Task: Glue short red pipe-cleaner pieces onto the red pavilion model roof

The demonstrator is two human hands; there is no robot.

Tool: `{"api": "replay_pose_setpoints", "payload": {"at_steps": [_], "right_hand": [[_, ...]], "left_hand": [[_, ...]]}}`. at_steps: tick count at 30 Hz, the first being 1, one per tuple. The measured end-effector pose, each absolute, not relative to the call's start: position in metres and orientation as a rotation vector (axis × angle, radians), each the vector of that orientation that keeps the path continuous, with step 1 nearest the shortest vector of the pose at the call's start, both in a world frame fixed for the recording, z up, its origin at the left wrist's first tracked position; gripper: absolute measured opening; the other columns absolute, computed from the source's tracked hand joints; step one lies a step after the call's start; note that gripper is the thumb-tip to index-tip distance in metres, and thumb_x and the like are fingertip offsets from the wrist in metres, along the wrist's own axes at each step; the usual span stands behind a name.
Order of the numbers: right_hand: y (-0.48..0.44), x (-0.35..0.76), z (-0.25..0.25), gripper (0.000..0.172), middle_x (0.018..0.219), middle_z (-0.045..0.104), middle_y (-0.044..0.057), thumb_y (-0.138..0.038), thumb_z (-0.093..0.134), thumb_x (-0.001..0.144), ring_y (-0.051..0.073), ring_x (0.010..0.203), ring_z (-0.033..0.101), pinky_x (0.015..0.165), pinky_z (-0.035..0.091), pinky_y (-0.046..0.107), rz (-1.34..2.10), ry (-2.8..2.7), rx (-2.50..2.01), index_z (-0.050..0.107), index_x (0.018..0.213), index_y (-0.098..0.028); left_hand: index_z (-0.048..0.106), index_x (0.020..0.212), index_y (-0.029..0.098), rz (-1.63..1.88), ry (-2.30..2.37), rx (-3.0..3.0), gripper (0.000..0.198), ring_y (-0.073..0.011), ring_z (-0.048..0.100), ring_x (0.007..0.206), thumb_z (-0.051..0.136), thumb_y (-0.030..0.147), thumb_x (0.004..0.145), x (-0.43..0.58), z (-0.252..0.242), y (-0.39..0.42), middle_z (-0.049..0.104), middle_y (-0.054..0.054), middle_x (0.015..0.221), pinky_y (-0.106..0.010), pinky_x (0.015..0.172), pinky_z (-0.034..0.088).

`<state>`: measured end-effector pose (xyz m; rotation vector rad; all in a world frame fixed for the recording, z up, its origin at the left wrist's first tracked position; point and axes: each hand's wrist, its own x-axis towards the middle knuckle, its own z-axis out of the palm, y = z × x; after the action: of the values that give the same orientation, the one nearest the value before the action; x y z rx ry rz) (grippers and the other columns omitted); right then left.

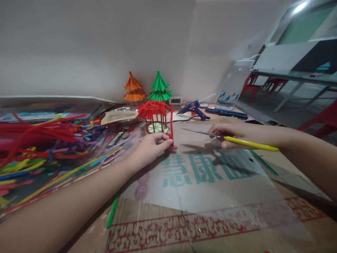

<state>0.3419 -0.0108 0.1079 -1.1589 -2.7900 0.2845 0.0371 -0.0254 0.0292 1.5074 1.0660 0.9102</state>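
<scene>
My left hand [158,143] pinches a red pipe cleaner [171,121], which stands upright with a short bent part at the fingertips. Just behind it is a small red pavilion [152,109], its ribbed roof on brown posts over a pale round base. To the right, my right hand [228,131] is wrapped round a pair of scissors [247,143] with a yellow handle. Their thin metal blades point left toward the red pipe cleaner, with a gap between. Seen side-on, the blades do not show whether they are spread.
Loose coloured pipe cleaners [39,140] crowd the left. An orange tower [133,89] and a green tower [159,88] stand by the wall. A blue glue gun [194,109], a clear bottle [231,86] and a blue-handled tool [226,113] lie or stand behind a translucent sheet [210,196].
</scene>
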Motion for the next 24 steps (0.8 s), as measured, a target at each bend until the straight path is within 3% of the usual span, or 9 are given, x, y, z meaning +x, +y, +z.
{"api": "replay_pose_setpoints", "payload": {"at_steps": [9, 24], "right_hand": [[-0.013, 0.327, 0.094, 0.047, 0.093, 0.067, 0.005, -0.061, 0.062, 0.082, 0.023, 0.079, 0.058, 0.066, 0.037, 0.031, 0.45, -2.794, -1.297, 0.066, 0.109, -0.023], [-0.012, 0.318, 0.087, 0.047, 0.091, 0.069, 0.006, -0.059, 0.066, 0.081, 0.023, 0.08, 0.06, 0.066, 0.04, 0.031, 0.743, -2.788, -1.249, 0.071, 0.107, -0.021]], "left_hand": [[0.067, 0.08, 0.016, 0.852, 1.148, 1.784, 0.016, -0.0157, 0.071, 0.077, 0.061, 0.028, 0.088, 0.04, 0.038, -0.035, 0.078, -0.004, 0.083, -0.025, 0.074, 0.053], [0.066, 0.078, 0.016, 0.85, 1.06, 1.741, 0.017, -0.0142, 0.068, 0.073, 0.061, 0.029, 0.087, 0.04, 0.033, -0.033, 0.076, -0.004, 0.079, -0.024, 0.072, 0.05]]}}
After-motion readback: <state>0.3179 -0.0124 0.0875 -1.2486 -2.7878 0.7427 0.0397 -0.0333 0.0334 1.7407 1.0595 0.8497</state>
